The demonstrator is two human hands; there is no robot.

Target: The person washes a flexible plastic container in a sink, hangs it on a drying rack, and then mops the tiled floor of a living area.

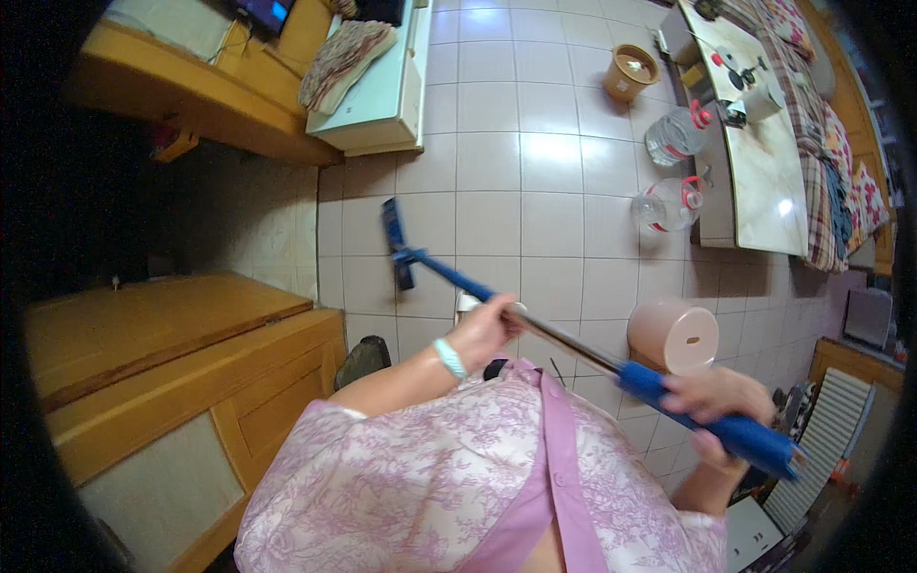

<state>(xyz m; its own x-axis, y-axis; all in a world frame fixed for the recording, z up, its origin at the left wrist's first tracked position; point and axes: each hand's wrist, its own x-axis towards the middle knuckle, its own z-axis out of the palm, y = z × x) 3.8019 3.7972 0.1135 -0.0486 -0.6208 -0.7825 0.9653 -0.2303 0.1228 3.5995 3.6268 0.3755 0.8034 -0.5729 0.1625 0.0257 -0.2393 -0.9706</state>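
Note:
A long-handled flat mop [573, 340] runs diagonally across the view, with a steel pole and blue sleeves. Its narrow blue head [394, 228] is at the upper left, over the tiled floor; whether it touches the tiles I cannot tell. My left hand [483, 335], with a pale green band at the wrist, is closed around the pole just above the lower blue sleeve. Around the thick blue grip [641, 383] at the upper end wraps my right hand [727, 395], slightly blurred.
A pink round stool [691, 336] stands near my right hand. Two clear water jugs [670, 136] and a tan waste bin [629, 75] line the marble-topped table [770, 193]. On the left are a low white cabinet [380, 118] and a wooden door [286, 379].

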